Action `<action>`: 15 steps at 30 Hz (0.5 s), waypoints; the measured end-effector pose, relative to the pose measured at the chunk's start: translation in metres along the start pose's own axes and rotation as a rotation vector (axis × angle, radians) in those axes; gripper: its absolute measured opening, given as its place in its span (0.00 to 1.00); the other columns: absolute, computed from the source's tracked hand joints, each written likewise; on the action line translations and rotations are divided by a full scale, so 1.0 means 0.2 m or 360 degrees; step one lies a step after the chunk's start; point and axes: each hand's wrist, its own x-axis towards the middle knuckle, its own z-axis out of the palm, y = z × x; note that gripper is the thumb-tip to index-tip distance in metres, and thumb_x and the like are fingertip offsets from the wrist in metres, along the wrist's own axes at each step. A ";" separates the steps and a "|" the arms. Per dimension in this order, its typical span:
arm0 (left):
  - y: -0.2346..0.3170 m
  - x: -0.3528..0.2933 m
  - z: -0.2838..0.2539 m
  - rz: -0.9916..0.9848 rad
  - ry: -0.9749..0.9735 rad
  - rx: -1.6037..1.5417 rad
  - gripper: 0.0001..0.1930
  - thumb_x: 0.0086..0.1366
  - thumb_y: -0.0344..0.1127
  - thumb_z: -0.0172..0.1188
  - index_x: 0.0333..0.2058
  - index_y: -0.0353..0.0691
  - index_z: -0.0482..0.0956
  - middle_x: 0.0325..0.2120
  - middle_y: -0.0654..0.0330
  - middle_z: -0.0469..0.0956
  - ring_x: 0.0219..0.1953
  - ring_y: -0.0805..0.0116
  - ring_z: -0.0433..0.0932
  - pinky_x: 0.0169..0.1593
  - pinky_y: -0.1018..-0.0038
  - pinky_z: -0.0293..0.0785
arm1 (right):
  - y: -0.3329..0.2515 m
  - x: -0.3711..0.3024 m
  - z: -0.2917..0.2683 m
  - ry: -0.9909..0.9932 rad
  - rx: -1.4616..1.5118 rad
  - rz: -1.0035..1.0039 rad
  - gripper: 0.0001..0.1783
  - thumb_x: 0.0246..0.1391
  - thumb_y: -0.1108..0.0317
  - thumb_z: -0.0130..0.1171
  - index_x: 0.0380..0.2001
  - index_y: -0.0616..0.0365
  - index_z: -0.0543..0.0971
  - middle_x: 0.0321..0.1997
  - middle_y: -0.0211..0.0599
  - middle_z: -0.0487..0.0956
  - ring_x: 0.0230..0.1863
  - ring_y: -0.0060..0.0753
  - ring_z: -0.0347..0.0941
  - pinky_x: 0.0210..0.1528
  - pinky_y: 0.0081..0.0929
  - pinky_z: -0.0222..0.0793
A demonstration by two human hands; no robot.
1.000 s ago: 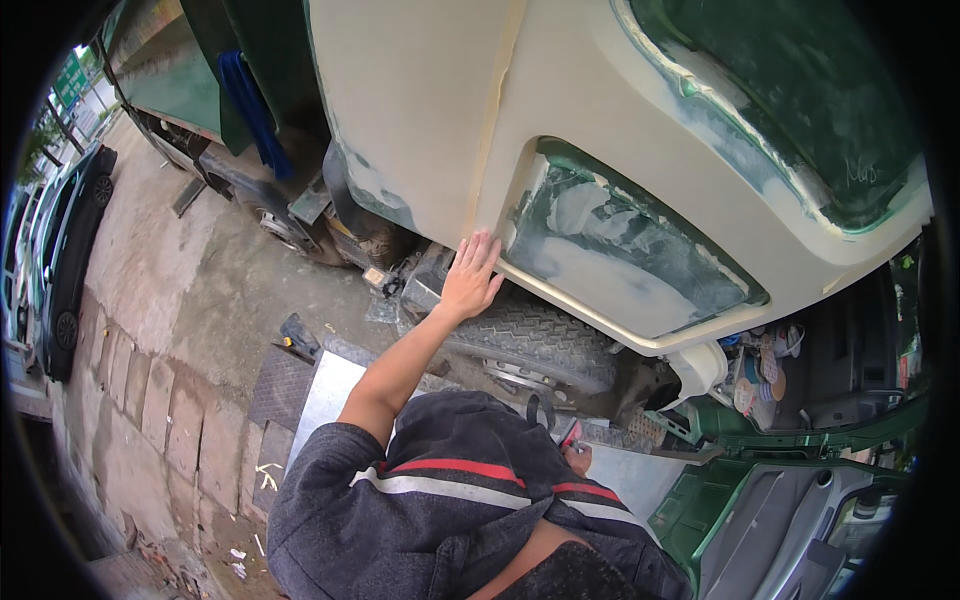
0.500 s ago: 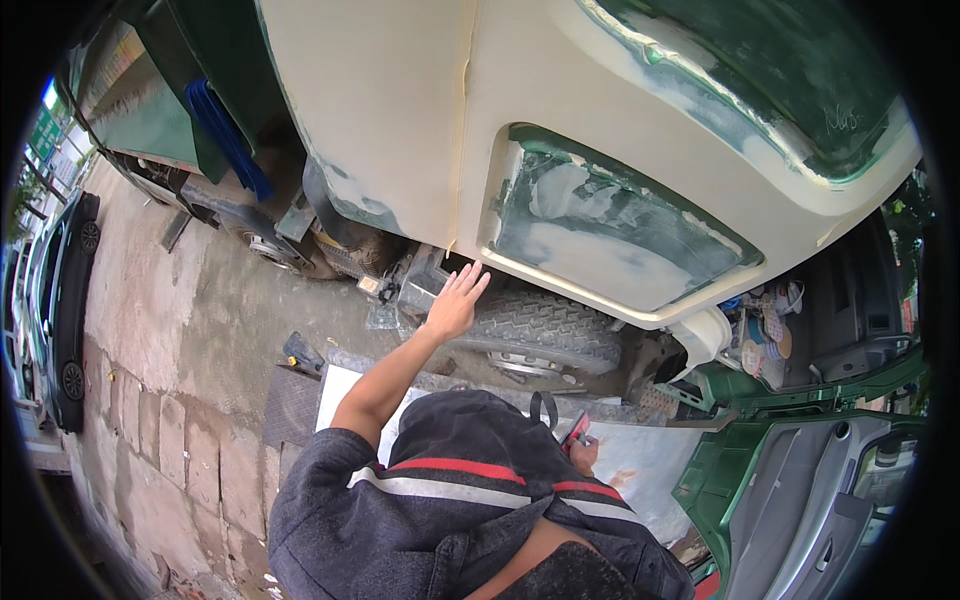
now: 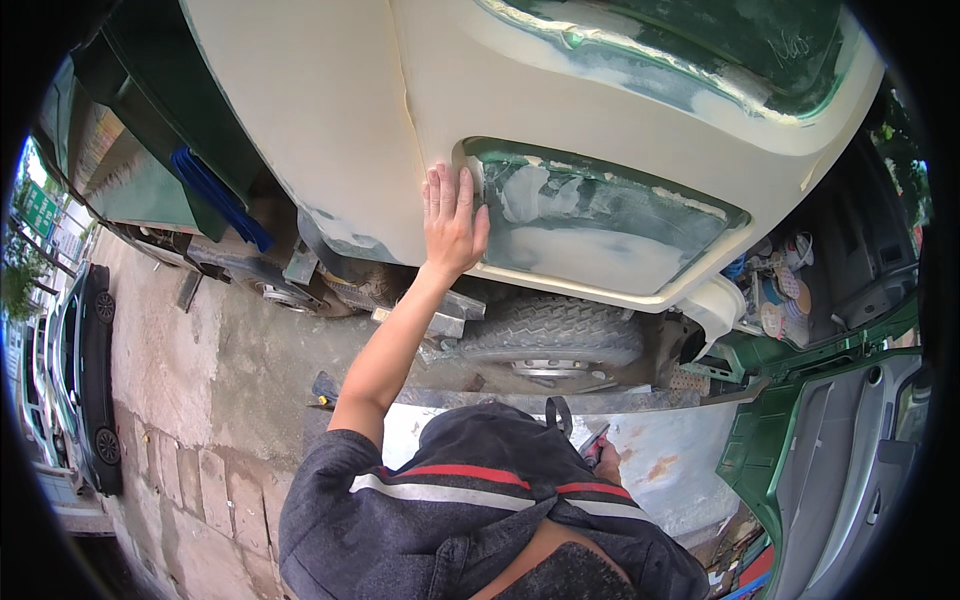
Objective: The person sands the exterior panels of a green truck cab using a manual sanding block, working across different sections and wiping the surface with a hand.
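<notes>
My left hand (image 3: 455, 225) lies flat on the cream-painted truck cab panel (image 3: 340, 110), its fingers stretched upward. Its thumb side is next to the left edge of a recessed window-shaped area (image 3: 600, 215), where green paint shows through whitish filler patches. My right hand (image 3: 608, 468), low by my body, is closed round a small red and grey tool (image 3: 595, 440); its exact kind is too small to make out. Higher up, a larger recess (image 3: 730, 50) has a rough cream edge and sanded green paint inside.
Below the panel sits a big tyre (image 3: 550, 335). Beneath me is a pale board (image 3: 660, 450). An open green cab door (image 3: 790, 460) stands at the right, beside sandals (image 3: 785, 300) in the cab. Parked cars (image 3: 85, 380) line the left; blue cloth (image 3: 215, 195) hangs behind.
My left hand has moved up from below the panel's lower edge onto its cream surface. The view has shifted a little. My right hand still holds the red and grey tool.
</notes>
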 end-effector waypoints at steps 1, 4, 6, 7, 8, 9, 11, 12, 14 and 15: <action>0.02 -0.02 0.01 0.0010 -0.0023 0.0035 0.40 0.66 0.35 0.62 0.74 0.32 0.57 0.75 0.33 0.50 0.78 0.32 0.46 0.77 0.43 0.46 | -0.01 0.02 -0.01 -0.0062 0.0290 0.0239 0.29 0.46 0.62 0.73 0.47 0.72 0.79 0.44 0.48 0.84 0.39 0.43 0.82 0.39 0.39 0.79; 0.16 -0.20 0.09 0.0149 -0.0231 -0.0270 0.39 0.63 0.31 0.63 0.73 0.39 0.62 0.75 0.34 0.52 0.76 0.31 0.51 0.75 0.42 0.52 | 0.05 -0.05 -0.05 0.0379 -0.0701 -0.0662 0.31 0.39 0.63 0.72 0.46 0.72 0.78 0.41 0.55 0.85 0.41 0.46 0.84 0.47 0.40 0.79; 0.21 -0.41 0.09 0.0179 -0.0435 -0.0393 0.38 0.62 0.28 0.64 0.72 0.41 0.64 0.74 0.34 0.53 0.75 0.30 0.54 0.74 0.42 0.54 | -0.03 -0.08 -0.07 0.0332 -0.0631 -0.0490 0.32 0.38 0.65 0.71 0.48 0.69 0.77 0.42 0.55 0.85 0.44 0.47 0.85 0.51 0.38 0.79; 0.26 -0.49 0.10 0.0186 -0.0529 -0.0453 0.38 0.62 0.27 0.64 0.71 0.42 0.65 0.74 0.34 0.54 0.74 0.29 0.55 0.73 0.43 0.56 | 0.02 0.05 -0.10 0.0230 -0.0279 -0.0264 0.33 0.38 0.63 0.71 0.50 0.69 0.77 0.43 0.55 0.85 0.46 0.49 0.85 0.52 0.39 0.79; 0.32 -0.56 0.10 0.0184 -0.0634 -0.0551 0.37 0.62 0.26 0.63 0.71 0.42 0.65 0.73 0.33 0.55 0.74 0.30 0.57 0.73 0.44 0.58 | 0.06 0.12 -0.12 0.0425 -0.0547 -0.0403 0.35 0.39 0.60 0.72 0.51 0.66 0.78 0.45 0.58 0.85 0.47 0.54 0.84 0.54 0.42 0.79; 0.34 -0.64 0.04 0.0155 -0.0725 -0.0569 0.36 0.62 0.25 0.62 0.70 0.41 0.66 0.73 0.33 0.55 0.73 0.30 0.59 0.72 0.46 0.61 | -0.12 -0.06 -0.10 0.0398 -0.0703 -0.0519 0.35 0.39 0.58 0.71 0.53 0.62 0.79 0.47 0.60 0.85 0.50 0.58 0.83 0.56 0.44 0.78; 0.44 -0.74 0.00 -0.0021 -0.1060 -0.0782 0.35 0.62 0.24 0.61 0.69 0.40 0.68 0.72 0.33 0.57 0.69 0.33 0.66 0.67 0.51 0.69 | -0.27 -0.13 -0.17 0.0407 -0.0759 -0.0616 0.35 0.37 0.60 0.72 0.54 0.59 0.80 0.48 0.60 0.85 0.52 0.58 0.83 0.56 0.43 0.78; 0.49 -0.78 0.02 -0.0083 -0.1162 -0.0848 0.33 0.62 0.24 0.61 0.68 0.40 0.70 0.73 0.41 0.60 0.68 0.40 0.71 0.65 0.56 0.73 | -0.31 -0.13 -0.20 0.0373 -0.0463 -0.0548 0.36 0.35 0.61 0.73 0.53 0.58 0.80 0.48 0.59 0.85 0.50 0.56 0.83 0.56 0.41 0.78; 0.60 -0.80 0.03 -0.0081 -0.1347 -0.0934 0.31 0.63 0.25 0.61 0.67 0.41 0.71 0.70 0.42 0.65 0.66 0.40 0.72 0.64 0.56 0.74 | -0.43 -0.10 -0.26 0.0376 -0.0139 -0.0472 0.37 0.35 0.61 0.73 0.54 0.56 0.80 0.48 0.57 0.85 0.51 0.54 0.83 0.57 0.40 0.77; 0.66 -0.81 0.06 -0.0069 -0.1436 -0.0998 0.31 0.63 0.25 0.61 0.66 0.42 0.72 0.70 0.41 0.66 0.66 0.39 0.72 0.64 0.56 0.74 | -0.51 -0.08 -0.30 0.0416 -0.0147 -0.0519 0.37 0.36 0.61 0.73 0.56 0.56 0.79 0.50 0.55 0.85 0.51 0.54 0.83 0.57 0.40 0.77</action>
